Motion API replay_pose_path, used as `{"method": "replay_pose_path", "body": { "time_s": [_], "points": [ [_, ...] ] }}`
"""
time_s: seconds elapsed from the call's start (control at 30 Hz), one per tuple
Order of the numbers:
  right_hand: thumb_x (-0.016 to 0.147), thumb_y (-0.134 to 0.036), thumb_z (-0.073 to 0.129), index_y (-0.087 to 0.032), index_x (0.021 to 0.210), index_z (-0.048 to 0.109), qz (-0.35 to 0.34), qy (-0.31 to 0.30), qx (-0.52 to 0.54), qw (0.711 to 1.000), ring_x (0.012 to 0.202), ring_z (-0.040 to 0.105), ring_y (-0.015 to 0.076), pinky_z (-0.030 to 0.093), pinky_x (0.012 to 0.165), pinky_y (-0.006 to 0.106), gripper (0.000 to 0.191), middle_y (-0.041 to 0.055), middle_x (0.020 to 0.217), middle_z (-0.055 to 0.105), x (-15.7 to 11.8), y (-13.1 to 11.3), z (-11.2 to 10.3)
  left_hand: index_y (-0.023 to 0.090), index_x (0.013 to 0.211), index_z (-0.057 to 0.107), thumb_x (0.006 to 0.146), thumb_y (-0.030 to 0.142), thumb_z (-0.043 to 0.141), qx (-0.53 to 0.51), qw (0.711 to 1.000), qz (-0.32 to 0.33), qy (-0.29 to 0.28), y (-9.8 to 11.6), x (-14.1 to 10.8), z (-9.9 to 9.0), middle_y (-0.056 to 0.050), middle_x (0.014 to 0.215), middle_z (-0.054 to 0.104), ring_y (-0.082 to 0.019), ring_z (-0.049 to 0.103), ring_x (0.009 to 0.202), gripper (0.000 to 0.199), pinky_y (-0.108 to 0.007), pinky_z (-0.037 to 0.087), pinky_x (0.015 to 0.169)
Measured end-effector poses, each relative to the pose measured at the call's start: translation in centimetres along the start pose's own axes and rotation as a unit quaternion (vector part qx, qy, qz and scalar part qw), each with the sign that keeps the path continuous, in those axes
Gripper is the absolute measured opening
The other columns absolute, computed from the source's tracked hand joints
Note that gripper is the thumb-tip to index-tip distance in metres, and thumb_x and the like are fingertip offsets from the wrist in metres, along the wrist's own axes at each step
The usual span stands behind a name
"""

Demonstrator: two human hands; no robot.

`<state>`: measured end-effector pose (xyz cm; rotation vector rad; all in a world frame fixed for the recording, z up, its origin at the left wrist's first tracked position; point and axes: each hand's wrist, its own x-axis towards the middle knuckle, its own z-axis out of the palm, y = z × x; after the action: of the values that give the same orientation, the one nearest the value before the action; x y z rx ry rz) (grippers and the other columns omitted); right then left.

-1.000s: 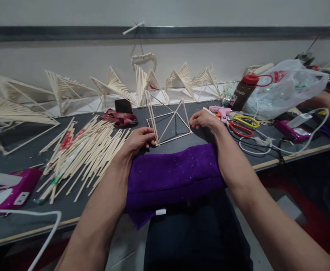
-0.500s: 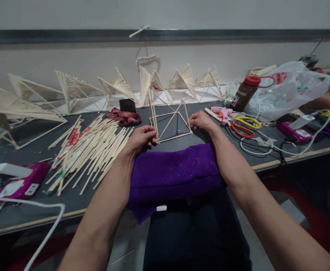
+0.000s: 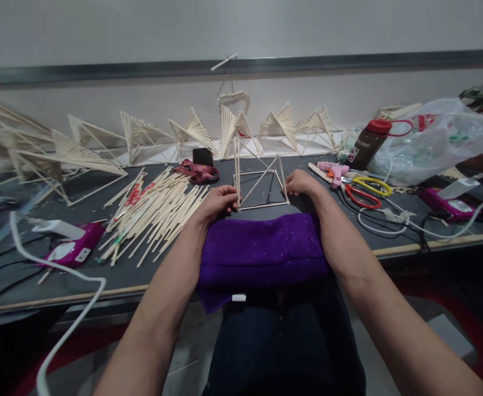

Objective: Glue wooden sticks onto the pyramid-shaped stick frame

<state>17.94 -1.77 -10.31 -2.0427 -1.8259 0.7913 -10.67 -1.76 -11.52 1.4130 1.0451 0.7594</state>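
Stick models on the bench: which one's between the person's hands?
The bare stick frame, between left hand and right hand: only single struts, whereas the fan-shaped models behind and leftward carry dense rows of sticks.

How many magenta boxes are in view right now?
2. One magenta box lies left of the loose sticks; the other magenta box lies at the right, in front of the plastic bag. More could be hidden behind the bag.

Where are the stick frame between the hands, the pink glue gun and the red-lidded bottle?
Stick frame [image 3: 259, 181]: head view, on its diagonal stick.
Pink glue gun [image 3: 339, 175]: head view, on its pink body.
Red-lidded bottle [image 3: 363, 149]: head view, on its dark side.
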Motion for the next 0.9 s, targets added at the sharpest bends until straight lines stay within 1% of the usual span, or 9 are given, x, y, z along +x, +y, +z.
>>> {"method": "replay_pose_path", "body": {
  "time_s": [0.2, 0.33, 0.47, 0.53, 0.6, 0.67, 0.77, 0.83, 0.9],
  "points": [
    [0.068, -0.011, 0.068, -0.012, 0.059, 0.063, -0.002, -0.031, 0.02, 0.999, 0.042, 0.049, 0.0082, 0.038, 0.043, 0.019, 0.011, 0.0007, 0.052, 0.059, -1.4, -0.5, -0.3, 0.014, 0.085, 0.062, 0.07, 0.021, 0.068, -0.001, 1.0, 0.002, -0.022, 0.1, -0.4, 0.0, -0.003, 0.077, 0.068, -0.006, 0.059, 0.052, 0.018, -0.016, 0.037, 0.043],
    [0.074, -0.016, 0.065, -0.011, 0.066, 0.066, -0.022, 0.0, 0.04, 0.999, 0.044, 0.051, 0.0077, 0.04, 0.046, 0.019, 0.01, 0.0014, 0.056, 0.061, -1.1, -0.1, -1.3, 0.013, 0.082, 0.062, 0.069, 0.021, 0.067, 0.008, 1.0, -0.001, -0.025, 0.2, -0.7, -0.1, -0.004, 0.074, 0.068, -0.007, 0.058, 0.052, 0.016, -0.016, 0.037, 0.043],
    [0.078, -0.021, 0.062, -0.011, 0.075, 0.069, -0.065, 0.083, 0.035, 0.994, 0.049, 0.054, 0.0077, 0.042, 0.051, 0.019, 0.013, 0.0017, 0.061, 0.064, 1.4, -0.9, -4.0, 0.012, 0.081, 0.061, 0.068, 0.022, 0.068, -0.002, 1.0, -0.009, -0.026, 0.3, -0.9, -0.4, -0.004, 0.073, 0.067, -0.007, 0.059, 0.052, 0.017, -0.016, 0.038, 0.043],
    [0.076, -0.022, 0.064, -0.011, 0.074, 0.071, -0.109, 0.115, -0.021, 0.987, 0.051, 0.056, 0.0093, 0.041, 0.054, 0.02, 0.014, 0.001, 0.056, 0.061, 3.4, -2.2, -5.3, 0.012, 0.082, 0.061, 0.068, 0.023, 0.069, -0.006, 0.999, -0.015, -0.029, 0.4, -1.1, -0.6, -0.004, 0.072, 0.067, -0.008, 0.059, 0.053, 0.019, -0.016, 0.039, 0.043],
    [0.076, -0.022, 0.064, -0.011, 0.075, 0.073, -0.157, 0.12, -0.087, 0.976, 0.053, 0.057, 0.0107, 0.039, 0.055, 0.02, 0.014, 0.001, 0.053, 0.06, 5.7, -4.0, -5.8, 0.013, 0.083, 0.06, 0.07, 0.027, 0.07, -0.005, 0.999, -0.024, -0.033, 0.5, -1.2, -0.9, -0.004, 0.071, 0.067, -0.009, 0.06, 0.053, 0.022, -0.016, 0.04, 0.043],
    [0.077, -0.019, 0.061, -0.012, 0.082, 0.075, -0.2, 0.081, -0.12, 0.969, 0.057, 0.058, 0.0111, 0.038, 0.057, 0.02, 0.017, 0.0018, 0.058, 0.065, 8.1, -6.0, -5.4, 0.013, 0.084, 0.06, 0.074, 0.033, 0.069, 0.001, 0.999, -0.036, -0.036, 0.8, -1.4, -1.2, -0.005, 0.074, 0.068, -0.009, 0.06, 0.054, 0.025, -0.016, 0.039, 0.041],
    [0.078, -0.014, 0.057, -0.015, 0.1, 0.075, -0.262, 0.002, -0.14, 0.955, 0.067, 0.062, 0.012, 0.04, 0.063, 0.02, 0.029, 0.0023, 0.076, 0.072, 11.6, -8.7, -3.4, 0.014, 0.089, 0.059, 0.075, 0.033, 0.068, 0.007, 0.996, -0.073, -0.048, 1.1, -1.4, -1.7, -0.005, 0.073, 0.068, -0.011, 0.062, 0.055, 0.026, -0.017, 0.038, 0.039],
    [0.076, -0.014, 0.06, -0.018, 0.105, 0.074, -0.314, -0.041, -0.154, 0.936, 0.077, 0.063, 0.0137, 0.041, 0.069, 0.02, 0.033, 0.0011, 0.086, 0.074, 13.4, -9.9, -1.8, 0.014, 0.09, 0.059, 0.075, 0.029, 0.067, 0.007, 0.993, -0.101, -0.059, 1.2, -1.3, -2.0, -0.004, 0.072, 0.068, -0.012, 0.062, 0.057, 0.023, -0.016, 0.039, 0.04],
    [0.071, -0.014, 0.066, -0.021, 0.103, 0.075, -0.339, -0.086, -0.132, 0.928, 0.083, 0.063, 0.0151, 0.042, 0.072, 0.02, 0.034, -0.001, 0.092, 0.074, 14.6, -10.4, -0.4, 0.015, 0.091, 0.06, 0.075, 0.029, 0.066, 0.011, 0.99, -0.122, -0.064, 1.2, -1.2, -2.2, -0.004, 0.07, 0.067, -0.012, 0.062, 0.057, 0.022, -0.016, 0.038, 0.04]
  ]
}}
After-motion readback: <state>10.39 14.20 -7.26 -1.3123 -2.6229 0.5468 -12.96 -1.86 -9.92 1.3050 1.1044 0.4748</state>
